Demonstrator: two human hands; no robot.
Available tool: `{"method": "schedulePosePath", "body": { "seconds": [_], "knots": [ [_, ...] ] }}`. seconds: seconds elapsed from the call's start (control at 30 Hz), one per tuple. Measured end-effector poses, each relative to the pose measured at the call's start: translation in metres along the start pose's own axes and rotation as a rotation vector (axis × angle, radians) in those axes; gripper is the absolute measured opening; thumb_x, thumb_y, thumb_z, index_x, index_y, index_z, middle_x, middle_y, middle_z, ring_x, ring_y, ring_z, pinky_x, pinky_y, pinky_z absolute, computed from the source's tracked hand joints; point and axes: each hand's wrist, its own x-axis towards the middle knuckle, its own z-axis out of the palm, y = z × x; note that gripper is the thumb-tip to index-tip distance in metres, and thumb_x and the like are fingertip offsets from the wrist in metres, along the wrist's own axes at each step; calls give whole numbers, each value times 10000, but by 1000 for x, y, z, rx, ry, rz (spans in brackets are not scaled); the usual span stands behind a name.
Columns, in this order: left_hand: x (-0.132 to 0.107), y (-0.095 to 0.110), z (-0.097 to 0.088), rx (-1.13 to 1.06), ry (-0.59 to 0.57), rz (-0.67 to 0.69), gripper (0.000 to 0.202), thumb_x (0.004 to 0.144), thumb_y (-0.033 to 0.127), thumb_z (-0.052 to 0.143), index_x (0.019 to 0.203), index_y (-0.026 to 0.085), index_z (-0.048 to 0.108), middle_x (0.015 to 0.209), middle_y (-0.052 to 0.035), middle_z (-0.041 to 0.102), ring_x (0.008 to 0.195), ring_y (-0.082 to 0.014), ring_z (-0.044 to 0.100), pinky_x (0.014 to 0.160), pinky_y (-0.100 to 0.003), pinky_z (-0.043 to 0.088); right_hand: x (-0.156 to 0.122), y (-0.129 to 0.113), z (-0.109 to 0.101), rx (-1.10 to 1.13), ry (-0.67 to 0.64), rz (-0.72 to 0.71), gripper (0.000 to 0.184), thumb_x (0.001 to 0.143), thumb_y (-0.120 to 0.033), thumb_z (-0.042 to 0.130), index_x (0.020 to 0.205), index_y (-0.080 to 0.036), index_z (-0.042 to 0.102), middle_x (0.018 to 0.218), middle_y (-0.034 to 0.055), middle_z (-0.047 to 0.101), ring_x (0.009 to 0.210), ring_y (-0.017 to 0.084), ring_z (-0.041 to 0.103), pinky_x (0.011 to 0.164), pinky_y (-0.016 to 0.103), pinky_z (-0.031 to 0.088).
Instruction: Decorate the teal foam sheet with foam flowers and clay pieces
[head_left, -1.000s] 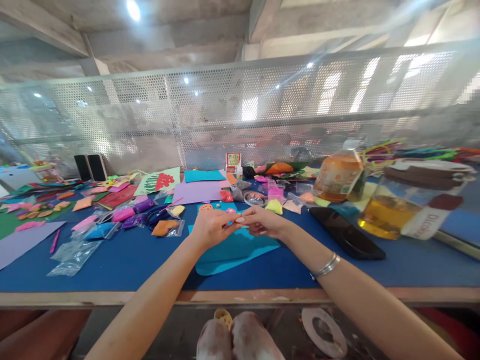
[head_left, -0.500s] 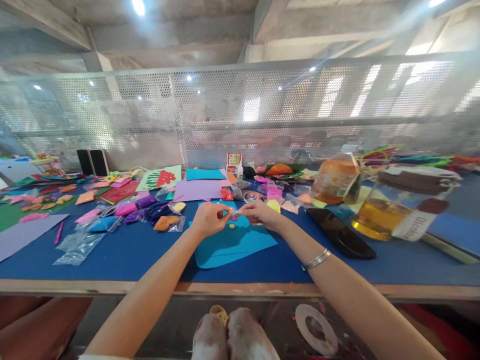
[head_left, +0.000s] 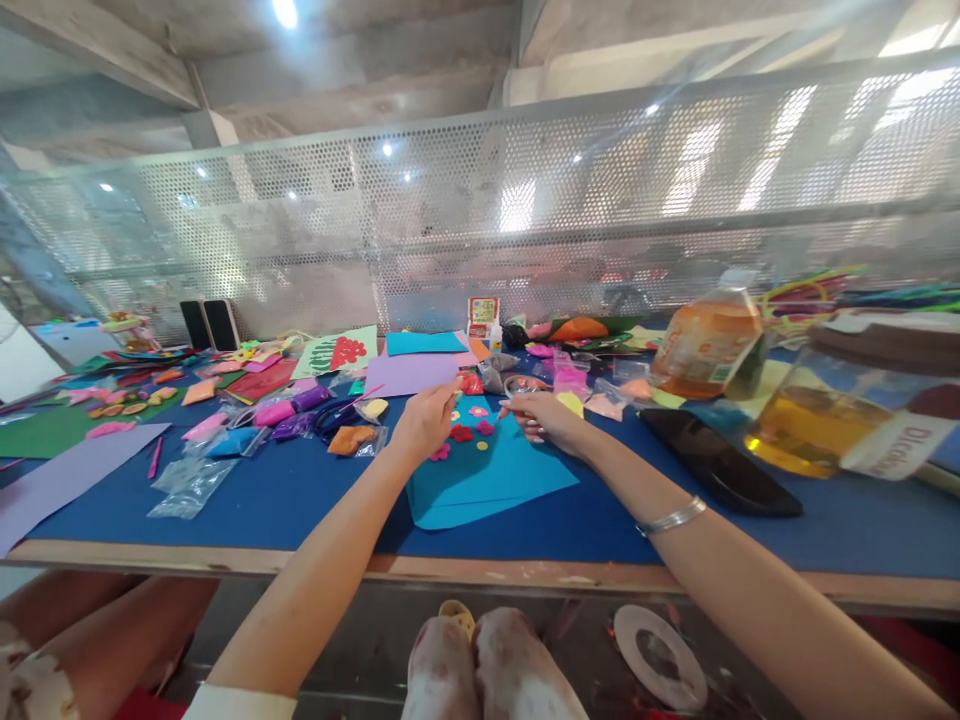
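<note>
Blue paper sheets [head_left: 480,490] lie on the table in front of me. Several small clay-like flowers rest on them, among them a red flower [head_left: 460,433] and a magenta flower [head_left: 484,428], beside a flat yellow dot [head_left: 481,446]. My left hand [head_left: 424,425] is at the upper left of the sheets, fingers pinched together; anything in them is hidden. Over the upper right edge, my right hand [head_left: 547,420] has its fingers curled, with a tiny pinkish bit at the tips that I cannot make out. The hands are apart.
A black curved tray [head_left: 720,465], a bottle of orange liquid [head_left: 705,340] and a brown-lidded jar [head_left: 847,400] stand right. Bagged clay, such as an orange packet [head_left: 352,440], lies left. Behind are a lilac sheet [head_left: 412,375] and a perforated metal screen [head_left: 435,240]. Another person's legs [head_left: 112,620] show lower left.
My hands, together over the blue sheets before, have moved apart, uncovering the flowers between them. The view has tilted and shifted slightly left.
</note>
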Motion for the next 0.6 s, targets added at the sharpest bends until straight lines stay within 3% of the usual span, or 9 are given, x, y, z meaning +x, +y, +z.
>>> {"method": "schedulePosePath", "body": {
  "seconds": [0.1,0.27,0.47,0.6],
  "knots": [
    [0,0,-2,-18,-15,23,270,863,158,430,1084,137,585,961,-87,667,865,-169,616,777,-289,489,-3,-2,2,11,-5,25,213,700,-347,598,711,-139,552,406,-108,264,315,27,229,317,164,225],
    [1,5,-8,-32,-44,95,179,815,290,567,876,149,659,770,-46,650,694,-133,588,669,-244,472,-3,-6,4,90,56,96,288,785,-349,460,570,-191,351,396,-99,244,281,32,196,303,169,202],
    [-1,2,-8,14,-57,78,242,858,218,476,1029,134,625,819,-60,621,682,-123,568,652,-240,461,-1,-8,1,174,41,73,348,847,-372,361,552,-203,289,374,-94,231,260,40,158,278,175,216],
    [0,-2,-8,-8,-71,31,219,819,175,521,1004,144,633,828,-50,659,692,-124,591,677,-239,465,-2,-8,6,59,120,54,382,791,-380,501,536,-208,275,365,-92,250,269,37,210,273,173,226]
  ]
}}
